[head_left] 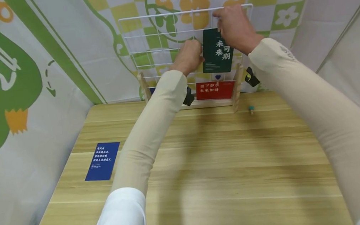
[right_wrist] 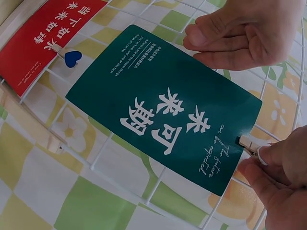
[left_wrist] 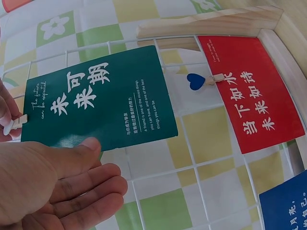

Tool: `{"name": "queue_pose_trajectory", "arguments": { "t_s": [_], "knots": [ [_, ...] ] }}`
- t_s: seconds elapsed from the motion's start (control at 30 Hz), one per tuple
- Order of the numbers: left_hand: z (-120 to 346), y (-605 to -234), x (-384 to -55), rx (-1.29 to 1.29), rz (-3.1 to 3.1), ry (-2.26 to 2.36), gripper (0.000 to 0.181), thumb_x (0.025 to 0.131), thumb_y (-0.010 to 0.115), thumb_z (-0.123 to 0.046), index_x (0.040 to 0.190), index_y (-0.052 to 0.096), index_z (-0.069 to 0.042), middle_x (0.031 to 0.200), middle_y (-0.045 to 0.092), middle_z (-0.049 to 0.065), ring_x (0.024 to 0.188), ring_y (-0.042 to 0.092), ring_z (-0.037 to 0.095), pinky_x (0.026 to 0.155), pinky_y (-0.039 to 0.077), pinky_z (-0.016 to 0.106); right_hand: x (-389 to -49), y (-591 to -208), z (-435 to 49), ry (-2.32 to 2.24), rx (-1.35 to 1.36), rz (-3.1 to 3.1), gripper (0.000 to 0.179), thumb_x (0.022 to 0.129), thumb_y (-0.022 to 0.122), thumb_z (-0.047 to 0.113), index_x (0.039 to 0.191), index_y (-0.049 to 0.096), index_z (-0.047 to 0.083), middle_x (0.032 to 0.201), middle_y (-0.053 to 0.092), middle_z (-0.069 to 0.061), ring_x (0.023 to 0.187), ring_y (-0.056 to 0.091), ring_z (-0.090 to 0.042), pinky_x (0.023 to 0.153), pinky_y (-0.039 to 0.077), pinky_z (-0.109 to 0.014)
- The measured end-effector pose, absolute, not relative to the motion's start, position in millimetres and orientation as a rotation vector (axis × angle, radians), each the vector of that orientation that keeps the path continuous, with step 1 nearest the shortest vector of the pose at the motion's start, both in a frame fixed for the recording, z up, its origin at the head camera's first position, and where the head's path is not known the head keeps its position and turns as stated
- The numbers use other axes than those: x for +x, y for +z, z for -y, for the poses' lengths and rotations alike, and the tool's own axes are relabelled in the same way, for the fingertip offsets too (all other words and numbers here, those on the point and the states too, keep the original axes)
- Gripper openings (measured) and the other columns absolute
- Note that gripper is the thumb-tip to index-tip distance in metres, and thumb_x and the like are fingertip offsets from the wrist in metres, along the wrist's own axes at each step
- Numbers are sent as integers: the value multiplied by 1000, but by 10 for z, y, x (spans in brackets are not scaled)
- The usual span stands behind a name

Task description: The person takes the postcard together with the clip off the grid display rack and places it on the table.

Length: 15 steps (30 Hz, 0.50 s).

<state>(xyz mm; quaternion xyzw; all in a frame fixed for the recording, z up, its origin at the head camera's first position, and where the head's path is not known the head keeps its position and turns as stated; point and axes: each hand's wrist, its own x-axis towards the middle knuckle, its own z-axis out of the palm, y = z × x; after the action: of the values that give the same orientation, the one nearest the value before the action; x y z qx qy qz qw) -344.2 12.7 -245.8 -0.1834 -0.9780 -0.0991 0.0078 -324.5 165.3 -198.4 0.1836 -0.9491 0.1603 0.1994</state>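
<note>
A dark green card point(head_left: 212, 61) with white lettering hangs against the upper right of a white wire grid point(head_left: 158, 15). My right hand point(head_left: 237, 27) pinches a small wooden clothespin point(right_wrist: 248, 143) at the card's top edge, the peg's mouth over that edge. Beside the card's left edge is my left hand point(head_left: 189, 56), its fingers relaxed and its thumb tip overlapping the edge in the left wrist view. Lower on the grid, a red card point(head_left: 214, 95) is held by a clothespin with a blue heart point(right_wrist: 73, 58).
Wooden feet point(head_left: 237, 89) support the grid at the table's back. Part of a blue card point(left_wrist: 285, 206) shows low on the grid. Another blue card point(head_left: 106, 153) lies on the table's left. A small teal-topped piece point(head_left: 251, 109) sits right of the stand.
</note>
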Motion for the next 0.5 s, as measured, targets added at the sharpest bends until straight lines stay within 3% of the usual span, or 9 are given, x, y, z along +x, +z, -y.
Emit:
{"name": "queue_pose_trajectory", "arguments": {
  "t_s": [0.2, 0.37, 0.5],
  "knots": [
    [-124, -2450, -3419, -565, 3021, -353, 18, 98, 59, -20, 94, 68, -6, 103, 71, 6, 87, 61, 15, 80, 53, 27, -3239, -1993, -1658, 459, 509, 2626, 41, 99, 34, -5, 128, 62, -3, 104, 71, -25, 91, 68, -37, 81, 56, -44],
    [-131, -2447, -3418, -532, 3042, -354, 22, 99, 57, -21, 105, 71, -6, 110, 72, 6, 90, 64, 15, 82, 55, 27, -3235, -1994, -1653, 461, 493, 2631, 39, 100, 37, -5, 129, 61, -1, 108, 71, -25, 97, 68, -37, 87, 56, -45],
    [-142, -2450, -3422, -508, 3045, -365, 22, 99, 58, -22, 106, 71, -6, 111, 71, 7, 92, 65, 16, 83, 55, 28, -3234, -1985, -1638, 477, 475, 2640, 39, 99, 38, -5, 130, 61, 0, 112, 70, -24, 101, 68, -37, 90, 56, -44]
  ]
}}
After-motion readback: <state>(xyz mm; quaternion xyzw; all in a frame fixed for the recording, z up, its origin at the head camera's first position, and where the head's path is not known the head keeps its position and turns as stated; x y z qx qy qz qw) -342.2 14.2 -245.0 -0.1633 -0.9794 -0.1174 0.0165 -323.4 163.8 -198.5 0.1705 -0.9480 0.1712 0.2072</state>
